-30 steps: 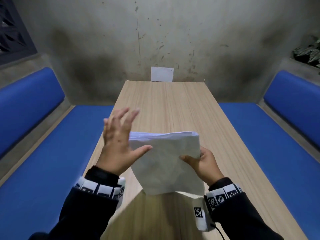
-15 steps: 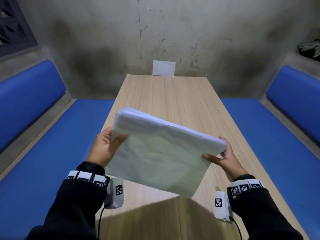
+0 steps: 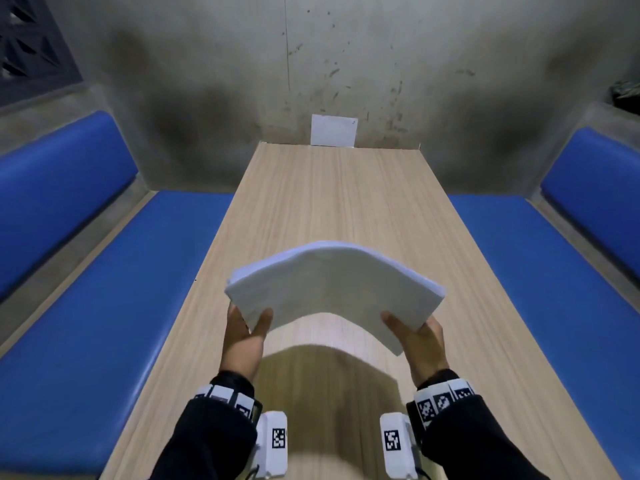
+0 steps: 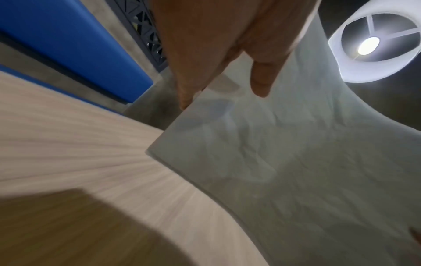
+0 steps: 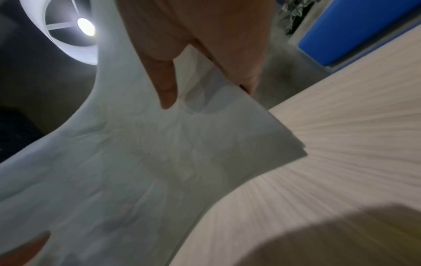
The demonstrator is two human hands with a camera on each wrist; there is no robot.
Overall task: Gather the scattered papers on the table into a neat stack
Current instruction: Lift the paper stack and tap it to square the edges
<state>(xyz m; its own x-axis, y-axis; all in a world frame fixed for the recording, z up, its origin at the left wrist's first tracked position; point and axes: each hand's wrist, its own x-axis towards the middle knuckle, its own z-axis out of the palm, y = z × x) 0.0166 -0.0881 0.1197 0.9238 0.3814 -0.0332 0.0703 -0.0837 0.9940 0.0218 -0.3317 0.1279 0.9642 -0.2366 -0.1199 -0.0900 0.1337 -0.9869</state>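
A thick stack of white papers [image 3: 332, 285] hangs in the air above the wooden table [image 3: 332, 195], bowed upward in the middle. My left hand [image 3: 247, 327] pinches its near left corner, thumb on the underside facing me. My right hand [image 3: 415, 329] pinches the near right corner the same way. In the left wrist view the paper stack [image 4: 296, 171] fills the right side, with the left hand [image 4: 218, 68] clamped on its edge. The right wrist view shows the paper stack [image 5: 148, 171] and the right hand [image 5: 196, 63] gripping it.
A single white sheet [image 3: 333, 130] leans against the grey wall at the table's far end. Blue padded benches [image 3: 104, 306] run along both sides of the table. A lit ceiling lamp [image 4: 373, 41] hangs overhead.
The stack went from upright in the right hand to level between both hands. My left hand has taken hold of its left corner, and the papers now arch upward.
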